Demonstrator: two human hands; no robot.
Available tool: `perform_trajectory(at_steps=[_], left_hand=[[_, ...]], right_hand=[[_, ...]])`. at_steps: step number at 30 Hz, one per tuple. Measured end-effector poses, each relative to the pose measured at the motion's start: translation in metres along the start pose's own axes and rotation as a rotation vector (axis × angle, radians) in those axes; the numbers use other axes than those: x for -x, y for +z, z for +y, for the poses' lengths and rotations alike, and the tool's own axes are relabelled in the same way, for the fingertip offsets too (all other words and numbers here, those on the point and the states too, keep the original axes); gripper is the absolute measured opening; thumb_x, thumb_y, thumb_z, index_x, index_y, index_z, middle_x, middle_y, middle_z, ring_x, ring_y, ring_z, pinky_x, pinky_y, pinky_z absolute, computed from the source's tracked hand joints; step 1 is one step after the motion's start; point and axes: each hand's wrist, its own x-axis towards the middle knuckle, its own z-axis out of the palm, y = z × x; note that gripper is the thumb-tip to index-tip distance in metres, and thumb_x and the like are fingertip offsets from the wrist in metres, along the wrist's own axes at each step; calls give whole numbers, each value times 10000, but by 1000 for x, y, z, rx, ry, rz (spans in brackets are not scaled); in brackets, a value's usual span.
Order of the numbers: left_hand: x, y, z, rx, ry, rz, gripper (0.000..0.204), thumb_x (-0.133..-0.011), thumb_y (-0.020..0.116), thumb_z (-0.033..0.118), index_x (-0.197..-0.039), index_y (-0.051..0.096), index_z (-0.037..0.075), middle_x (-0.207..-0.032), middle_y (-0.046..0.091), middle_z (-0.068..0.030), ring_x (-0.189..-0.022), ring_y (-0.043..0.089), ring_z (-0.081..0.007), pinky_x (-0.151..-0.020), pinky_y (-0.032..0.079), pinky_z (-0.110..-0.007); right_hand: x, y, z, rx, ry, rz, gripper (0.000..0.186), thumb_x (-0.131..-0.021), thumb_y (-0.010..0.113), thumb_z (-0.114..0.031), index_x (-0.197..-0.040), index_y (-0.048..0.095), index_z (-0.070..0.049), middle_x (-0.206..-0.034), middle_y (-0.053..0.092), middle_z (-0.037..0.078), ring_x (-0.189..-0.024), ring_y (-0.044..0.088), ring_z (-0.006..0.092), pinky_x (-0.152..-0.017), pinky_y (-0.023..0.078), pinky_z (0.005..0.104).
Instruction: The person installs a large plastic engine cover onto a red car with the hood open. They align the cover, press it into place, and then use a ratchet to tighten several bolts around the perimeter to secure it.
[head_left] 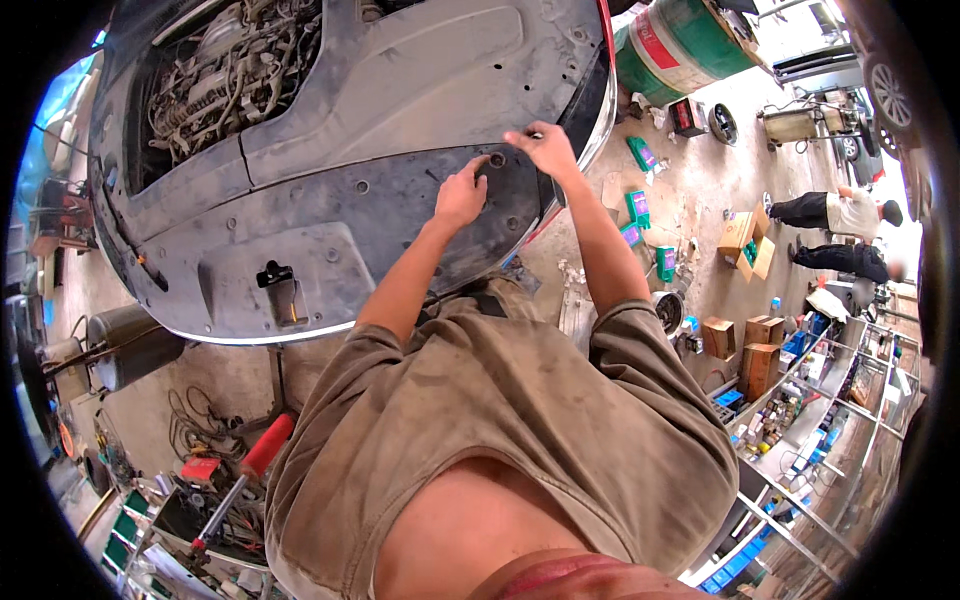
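Green drum, upper right of the frame: white lettering on a red label (set slantwise, only partly legible).
Green packets, right of centre: purple printed patches, any lettering too small to read.
Open carton, right side: faint marks, unreadable.

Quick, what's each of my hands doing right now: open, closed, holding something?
Left hand: partly open at the dark panel, no object visible in it.
Right hand: fingers curled; cannot tell whether it grips something small.
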Motion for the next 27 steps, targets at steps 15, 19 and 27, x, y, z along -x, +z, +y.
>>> perform_trajectory(at_steps=[15,19,27], left_hand=[[-25,8,31,-577,227,153,236,-962,466,344,-1054,638,210,-794,684,-154,-735,666,-378,-643,521,-497],[-40,6,30,-536,149,7,241,-932,507,393,-1040,631,217,-853,687,-163,-794,665,-380,-700,521,-500],[-39,8,31,-554,189,74,260,-959,472,392,-1047,628,204,-825,687,-169,-774,665,-389,-687,525,-498]], right_hand=[[28,9,-22,-1069,62,318,437,-893,678,-188,-568,407,-80,-553,399,-53,-523,358,37,-453,270,244],[26,25,-12,-1043,104,379,392,-887,679,-182,-592,454,-56,-573,414,-55,-553,375,41,-485,306,252],[24,32,-8,-977,53,430,355,-897,663,-185,-609,517,-36,-563,453,-50,-514,417,36,-459,324,237]])
